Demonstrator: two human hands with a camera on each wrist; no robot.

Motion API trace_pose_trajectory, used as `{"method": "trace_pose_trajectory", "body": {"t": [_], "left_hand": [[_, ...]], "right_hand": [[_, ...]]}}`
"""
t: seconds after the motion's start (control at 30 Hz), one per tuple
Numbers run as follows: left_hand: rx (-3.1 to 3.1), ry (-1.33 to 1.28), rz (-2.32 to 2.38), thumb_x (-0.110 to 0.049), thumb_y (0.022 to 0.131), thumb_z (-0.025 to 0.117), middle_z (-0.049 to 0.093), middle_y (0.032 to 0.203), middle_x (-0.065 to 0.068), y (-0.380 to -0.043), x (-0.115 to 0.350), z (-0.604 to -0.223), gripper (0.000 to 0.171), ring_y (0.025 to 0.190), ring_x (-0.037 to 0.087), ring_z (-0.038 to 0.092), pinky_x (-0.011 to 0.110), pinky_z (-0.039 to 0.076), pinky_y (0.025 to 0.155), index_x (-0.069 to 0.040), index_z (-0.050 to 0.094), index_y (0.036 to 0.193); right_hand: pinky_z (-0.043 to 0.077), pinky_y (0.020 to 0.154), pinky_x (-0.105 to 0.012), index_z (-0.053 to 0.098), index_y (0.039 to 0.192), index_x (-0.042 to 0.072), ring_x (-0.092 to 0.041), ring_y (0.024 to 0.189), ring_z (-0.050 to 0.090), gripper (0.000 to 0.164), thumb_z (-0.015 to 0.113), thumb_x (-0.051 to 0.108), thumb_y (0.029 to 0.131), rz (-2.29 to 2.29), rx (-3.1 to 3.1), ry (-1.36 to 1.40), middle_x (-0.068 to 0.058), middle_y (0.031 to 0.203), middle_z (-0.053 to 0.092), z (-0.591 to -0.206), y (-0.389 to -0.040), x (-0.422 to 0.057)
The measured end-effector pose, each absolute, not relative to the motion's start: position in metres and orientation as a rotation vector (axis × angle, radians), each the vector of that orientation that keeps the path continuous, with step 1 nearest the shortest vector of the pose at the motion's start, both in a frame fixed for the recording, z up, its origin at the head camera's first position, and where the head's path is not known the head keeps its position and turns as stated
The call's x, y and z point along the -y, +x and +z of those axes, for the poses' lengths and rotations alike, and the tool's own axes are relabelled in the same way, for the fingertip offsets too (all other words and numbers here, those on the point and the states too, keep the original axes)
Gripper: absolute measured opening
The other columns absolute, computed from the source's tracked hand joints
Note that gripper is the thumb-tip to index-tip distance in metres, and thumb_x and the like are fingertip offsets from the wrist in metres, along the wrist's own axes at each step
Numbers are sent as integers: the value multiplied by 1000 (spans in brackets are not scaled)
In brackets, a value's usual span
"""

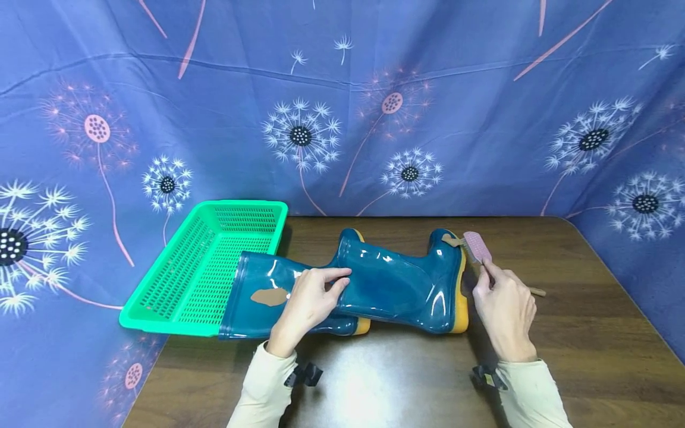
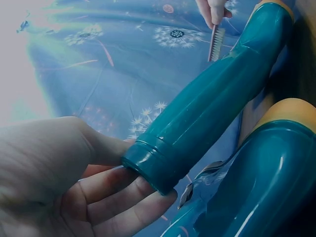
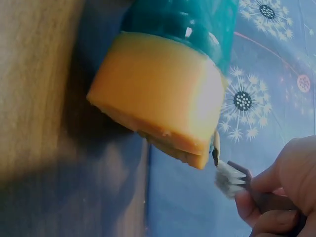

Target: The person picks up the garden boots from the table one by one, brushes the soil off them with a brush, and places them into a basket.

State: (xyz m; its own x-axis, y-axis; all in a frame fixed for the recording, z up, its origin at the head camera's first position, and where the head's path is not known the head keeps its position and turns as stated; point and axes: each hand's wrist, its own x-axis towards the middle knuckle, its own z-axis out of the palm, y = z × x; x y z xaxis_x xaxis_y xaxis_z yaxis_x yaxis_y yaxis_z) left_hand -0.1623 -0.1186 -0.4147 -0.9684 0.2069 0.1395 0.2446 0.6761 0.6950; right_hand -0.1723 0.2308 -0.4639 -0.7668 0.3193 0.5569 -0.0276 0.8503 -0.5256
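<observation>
A teal rubber boot (image 1: pixel 393 282) with a yellow sole (image 1: pixel 460 303) lies on its side across a second teal boot (image 1: pixel 257 321). My left hand (image 1: pixel 310 303) pinches the upper boot's shaft rim between thumb and fingers, as the left wrist view shows. In my right hand (image 1: pixel 505 306) is a brush (image 1: pixel 477 246) with a pink back and pale bristles (image 3: pixel 228 180), gripped by its handle. Its bristles are at a tan patch (image 1: pixel 452 240) near the boot's toe. Another tan patch (image 1: pixel 269 296) marks the lower boot's shaft.
A green plastic basket (image 1: pixel 155 326) stands at the left, with the lower boot's shaft overlapping its right edge. Everything else rests on a brown wooden table (image 1: pixel 578 333). A blue dandelion-print cloth (image 1: pixel 342 148) hangs behind and at the sides.
</observation>
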Motion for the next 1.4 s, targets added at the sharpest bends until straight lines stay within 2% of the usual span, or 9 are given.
{"method": "trace_pose_trajectory", "body": {"t": [0.23,0.47,0.57,0.67,0.77,0.83,1.03,1.17,1.4], "left_hand": [[2832,-381,-1197,-25,106,68,56,57,-6,-162,118,-413,32,51,15,53,34,42,67,-17,74,137],[2824,-395,-1194,-24,106,68,55,57,-7,-160,116,-413,32,51,13,53,33,42,67,-17,75,136],[2817,-406,-1197,-24,106,68,55,56,-7,-160,115,-413,31,50,13,52,31,41,62,-16,75,136],[2810,-412,-1191,-24,106,68,54,55,-7,-160,115,-412,31,50,13,51,32,41,65,-16,75,135],[2815,-411,-1188,-24,106,68,54,55,-7,-160,116,-411,32,50,14,51,34,41,68,-16,75,135],[2817,-410,-1184,-24,105,69,53,54,-7,-160,117,-411,32,49,14,51,34,41,69,-15,75,135],[2820,-393,-1170,-24,105,69,53,55,-6,-160,118,-411,32,49,14,51,33,41,65,-16,75,135],[2822,-400,-1179,-24,105,69,54,55,-6,-160,118,-411,31,50,13,52,33,41,67,-16,75,135],[2832,-428,-1195,-24,106,68,55,57,-7,-161,118,-411,31,50,13,52,30,41,58,-15,75,135]], "right_hand": [[42,53,-46,78,123,1,-39,64,64,27,68,11,100,707,2308,15,-24,92,75,-463,-180,-224],[49,61,-63,80,121,4,-45,74,71,26,69,16,101,647,2387,84,-18,96,77,-468,-191,-221],[47,58,-63,80,120,4,-47,70,68,26,67,16,101,616,2393,54,-20,92,76,-466,-195,-227],[44,52,-58,79,120,1,-45,61,62,27,65,14,101,592,2382,13,-23,88,74,-461,-199,-236],[41,49,-55,79,120,-2,-45,60,61,27,64,11,101,588,2345,-19,-27,88,73,-457,-199,-243],[40,48,-53,79,120,-1,-43,58,59,26,64,10,100,602,2311,-6,-26,88,73,-456,-197,-243],[48,52,-58,81,118,5,-37,62,67,24,70,11,97,577,2329,211,-18,91,76,-460,-191,-226],[48,50,-59,82,117,7,-42,64,68,25,69,11,96,544,2406,195,-17,92,76,-462,-187,-219],[45,49,-64,81,117,3,-54,67,65,27,64,9,97,529,2408,-6,-26,93,74,-459,-185,-231]]}}
